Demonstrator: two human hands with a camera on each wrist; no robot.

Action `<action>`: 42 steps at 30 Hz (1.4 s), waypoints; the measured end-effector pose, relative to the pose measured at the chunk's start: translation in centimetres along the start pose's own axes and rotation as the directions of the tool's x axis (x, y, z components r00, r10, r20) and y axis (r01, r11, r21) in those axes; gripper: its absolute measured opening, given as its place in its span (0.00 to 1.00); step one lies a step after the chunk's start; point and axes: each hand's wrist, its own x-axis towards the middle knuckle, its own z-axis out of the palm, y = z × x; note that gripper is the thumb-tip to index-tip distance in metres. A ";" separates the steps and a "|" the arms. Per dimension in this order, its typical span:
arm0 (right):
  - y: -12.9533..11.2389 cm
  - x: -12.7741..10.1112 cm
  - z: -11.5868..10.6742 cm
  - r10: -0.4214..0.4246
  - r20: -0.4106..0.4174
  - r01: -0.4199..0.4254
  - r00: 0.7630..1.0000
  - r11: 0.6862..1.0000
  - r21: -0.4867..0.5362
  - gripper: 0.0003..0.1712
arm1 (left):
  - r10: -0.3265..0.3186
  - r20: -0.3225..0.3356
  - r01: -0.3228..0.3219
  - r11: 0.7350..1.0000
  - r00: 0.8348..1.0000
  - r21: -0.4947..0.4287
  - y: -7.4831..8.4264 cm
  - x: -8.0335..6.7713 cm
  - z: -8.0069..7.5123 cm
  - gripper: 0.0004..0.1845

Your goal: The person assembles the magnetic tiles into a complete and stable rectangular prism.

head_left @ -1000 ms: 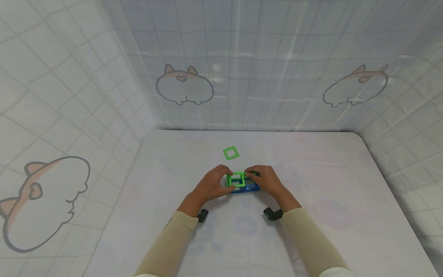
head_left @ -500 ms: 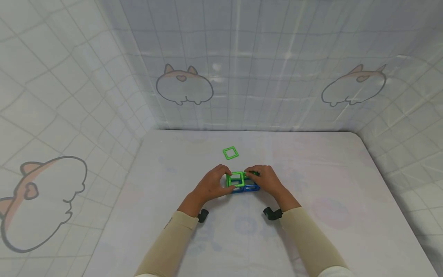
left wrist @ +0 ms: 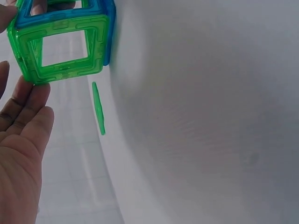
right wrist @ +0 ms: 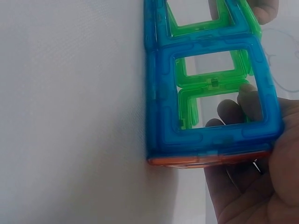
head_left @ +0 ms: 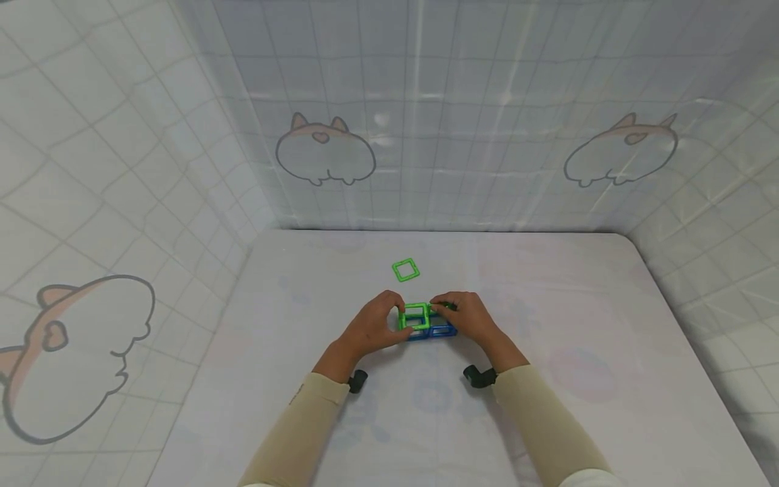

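A box of see-through magnetic tiles stands on the table, with blue square tiles (right wrist: 163, 102) along the near side and green ones at the left end and back. On its left half lies a green top tile (head_left: 416, 306). My left hand (head_left: 372, 325) holds this left part between thumb at the near edge and fingers at the far edge; in the left wrist view its fingertips are at the green end tile (left wrist: 70, 73). At the back right, my right hand (head_left: 473, 318) pinches a green tile, seen through the blue frame. An orange tile (right wrist: 210, 160) forms the right end.
A loose green square tile (head_left: 397, 273) lies flat on the white-covered table (head_left: 535, 419), beyond the box. A tiled-pattern curtain (head_left: 462, 162) with printed animals rises behind the table's far edge and on both sides.
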 end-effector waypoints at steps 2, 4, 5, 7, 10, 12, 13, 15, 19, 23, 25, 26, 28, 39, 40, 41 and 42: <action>0.1 0.0 -0.1 0.007 0.002 -0.007 1.000 1.000 0.007 0.10 | -0.017 0.003 0.017 1.000 1.000 0.000 0.0 0.1 0.2 0.22; 0.3 -0.1 -0.1 0.013 0.005 -0.013 1.000 1.000 0.013 0.11 | -0.032 0.002 0.032 0.999 0.999 -0.010 -0.1 0.2 0.3 0.24; 0.3 -0.1 -0.2 0.011 0.005 -0.011 1.000 1.000 0.014 0.11 | -0.035 -0.003 0.035 0.999 0.999 -0.020 -0.1 0.2 0.3 0.25; 0.5 -0.2 -0.2 0.021 0.005 -0.021 1.000 1.000 0.018 0.12 | -0.040 -0.014 0.039 0.998 0.999 -0.039 -0.2 0.4 0.4 0.27; 0.9 -0.2 -0.1 0.050 0.001 -0.050 0.999 0.998 0.037 0.13 | -0.060 -0.037 0.057 0.995 0.998 -0.081 -0.5 0.9 0.2 0.26; 1.2 -0.3 -0.1 0.081 -0.004 -0.081 0.997 0.995 0.065 0.14 | -0.107 -0.051 0.102 0.991 0.993 -0.092 -0.8 1.5 0.0 0.24; 1.2 -0.3 -0.1 0.094 -0.007 -0.093 0.996 0.992 0.083 0.14 | -0.132 -0.057 0.127 0.987 0.990 -0.096 -0.9 1.8 -0.1 0.23; 1.3 -0.4 -0.1 0.115 -0.008 -0.113 0.993 0.986 0.119 0.15 | -0.185 -0.061 0.179 0.980 0.981 -0.087 -1.4 2.5 -0.2 0.21; 1.3 -0.5 0.0 0.136 0.007 -0.135 0.991 0.976 0.173 0.15 | -0.260 -0.060 0.255 0.964 0.964 -0.072 -2.4 3.7 -0.5 0.19; 1.3 -0.7 -0.1 0.133 0.010 -0.132 0.991 0.969 0.209 0.15 | -0.289 -0.051 0.285 0.956 0.956 -0.074 -3.4 5.0 -0.4 0.18; 1.4 -0.8 -0.2 0.127 0.003 -0.124 0.992 0.966 0.226 0.16 | -0.306 -0.040 0.303 0.951 0.951 -0.064 -3.8 5.7 -0.3 0.20; 1.5 -0.8 -0.1 0.127 0.000 -0.123 0.992 0.966 0.229 0.17 | -0.322 -0.032 0.320 0.946 0.946 -0.050 -4.0 6.1 -0.2 0.21; 1.6 -0.9 -0.1 0.128 -0.002 -0.124 0.992 0.961 0.246 0.18 | -0.360 -0.012 0.360 0.933 0.933 -0.022 -4.4 6.7 0.0 0.23; 2.5 -1.5 0.4 0.096 0.029 -0.100 0.995 0.944 0.315 0.27 | -0.487 0.055 0.481 0.872 0.872 0.093 -5.3 8.9 0.3 0.34; 2.6 -1.6 0.4 0.087 0.037 -0.094 0.996 0.939 0.332 0.29 | -0.487 0.062 0.479 0.871 0.871 0.111 -5.4 9.1 0.3 0.35; 2.7 -1.7 0.4 0.079 0.045 -0.090 0.996 0.933 0.349 0.30 | -0.487 0.070 0.477 0.870 0.871 0.126 -5.4 9.3 0.3 0.35; 2.8 -1.7 0.4 0.071 0.052 -0.085 0.996 0.929 0.361 0.31 | -0.482 0.082 0.469 0.872 0.872 0.143 -5.5 9.4 0.4 0.35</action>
